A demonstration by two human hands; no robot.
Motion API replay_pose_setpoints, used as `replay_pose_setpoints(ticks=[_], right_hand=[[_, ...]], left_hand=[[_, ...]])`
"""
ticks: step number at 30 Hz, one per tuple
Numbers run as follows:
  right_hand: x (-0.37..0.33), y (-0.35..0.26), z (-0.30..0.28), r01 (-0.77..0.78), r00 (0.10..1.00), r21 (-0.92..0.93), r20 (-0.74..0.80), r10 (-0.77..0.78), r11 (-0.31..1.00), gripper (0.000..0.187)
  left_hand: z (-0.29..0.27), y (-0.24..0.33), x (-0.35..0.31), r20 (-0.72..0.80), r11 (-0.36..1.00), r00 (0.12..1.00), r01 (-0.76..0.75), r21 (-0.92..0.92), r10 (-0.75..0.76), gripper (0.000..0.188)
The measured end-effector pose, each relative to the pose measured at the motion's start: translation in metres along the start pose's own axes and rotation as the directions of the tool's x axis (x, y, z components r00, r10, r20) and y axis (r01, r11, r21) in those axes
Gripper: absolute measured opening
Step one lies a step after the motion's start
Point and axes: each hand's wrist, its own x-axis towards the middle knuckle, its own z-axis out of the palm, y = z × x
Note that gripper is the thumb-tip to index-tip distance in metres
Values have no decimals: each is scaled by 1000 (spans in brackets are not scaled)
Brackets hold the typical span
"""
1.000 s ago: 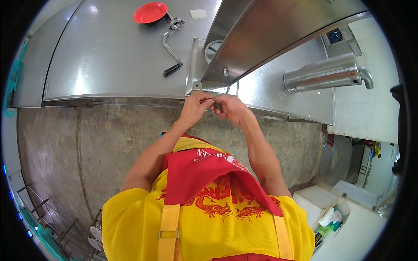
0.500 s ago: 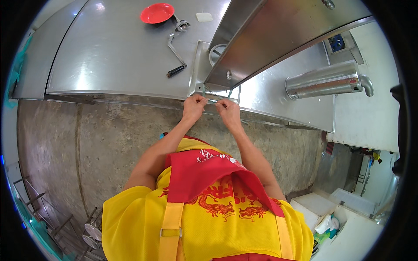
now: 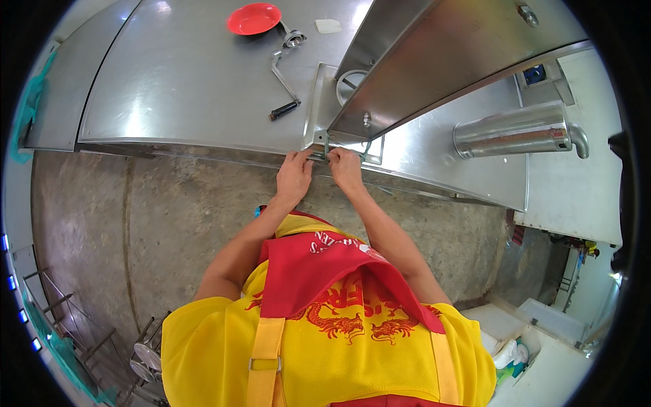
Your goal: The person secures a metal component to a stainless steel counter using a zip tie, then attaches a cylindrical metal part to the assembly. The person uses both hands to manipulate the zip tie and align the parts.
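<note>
My left hand (image 3: 295,175) and my right hand (image 3: 346,168) are close together at the front edge of the steel table. Both sets of fingers are closed, pinching a thin green string (image 3: 326,144). The string runs around the foot of a tall steel machine (image 3: 434,64), which stands on a shallow metal base (image 3: 319,108). A round spoked wheel (image 3: 350,85) shows beside the machine's upright panel. Just where the string passes between my fingertips is too small to make out.
Left of the machine lie a crank handle with a black grip (image 3: 285,108), a red bowl (image 3: 254,19), a metal ring-shaped part (image 3: 293,39) and a white flat scraper-like piece (image 3: 328,26). A steel cylinder with a bent pipe (image 3: 512,131) lies at right. Metal stools (image 3: 146,356) stand lower left.
My hands have drawn nearer each other, with the right hand moving left toward the string by the left one. The whole view has shifted slightly, so the table's things appear farther right.
</note>
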Motion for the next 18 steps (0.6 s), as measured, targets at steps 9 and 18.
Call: replay_pose_setpoints(ticks=[9, 18], right_hand=[[10, -3, -4, -30, 992, -67, 121, 38, 997, 20], [9, -2, 0, 3, 993, -84, 120, 7, 996, 18]], left_hand=[[1, 3, 14, 140, 886, 962, -269, 378, 232, 29], [18, 2, 37, 213, 872, 963, -243, 424, 165, 18]])
